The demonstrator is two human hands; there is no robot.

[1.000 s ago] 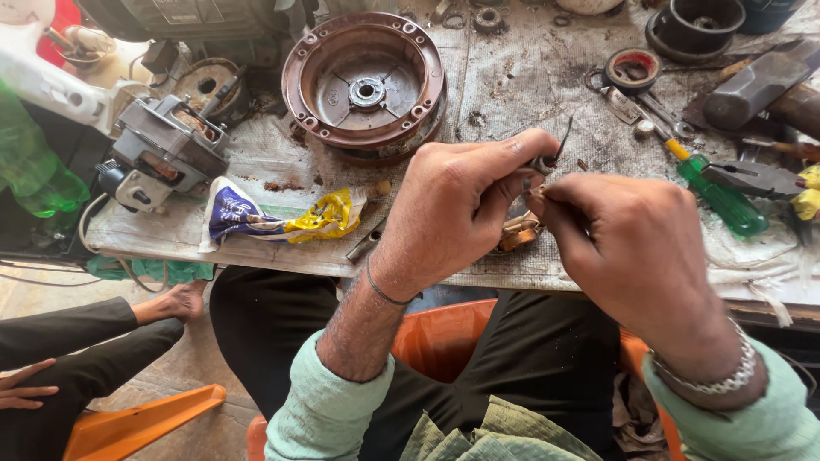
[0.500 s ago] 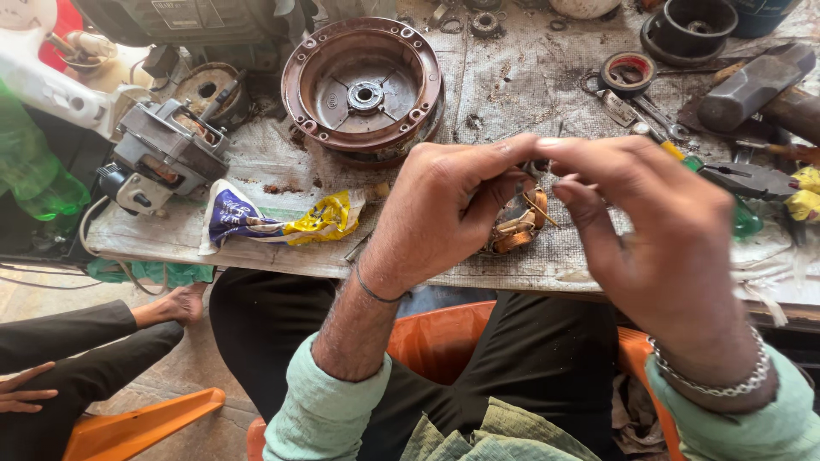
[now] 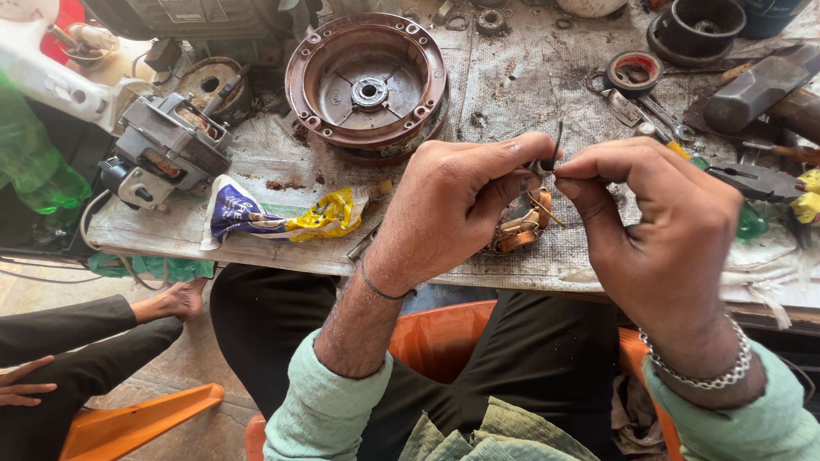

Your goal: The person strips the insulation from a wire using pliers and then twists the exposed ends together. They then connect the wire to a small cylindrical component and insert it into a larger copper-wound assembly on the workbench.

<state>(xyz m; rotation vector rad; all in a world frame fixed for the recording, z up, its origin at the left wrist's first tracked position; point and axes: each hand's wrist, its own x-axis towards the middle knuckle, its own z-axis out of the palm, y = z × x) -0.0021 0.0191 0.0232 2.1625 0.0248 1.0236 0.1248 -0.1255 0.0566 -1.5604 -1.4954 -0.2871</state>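
pinching a thin wire [image 3: 557, 141], both hands over a cluttered grey workbench [image 3: 512, 77], rusty rotor drum [image 3: 367, 85]

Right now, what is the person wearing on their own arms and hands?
Both forearms are bare, with pale green sleeves pushed up toward the elbows. The left hand is gloveless, with a thin dark band around its wrist. The right hand is also gloveless; its wrist carries a silver-coloured chain-link bracelet. No rings show on either hand.
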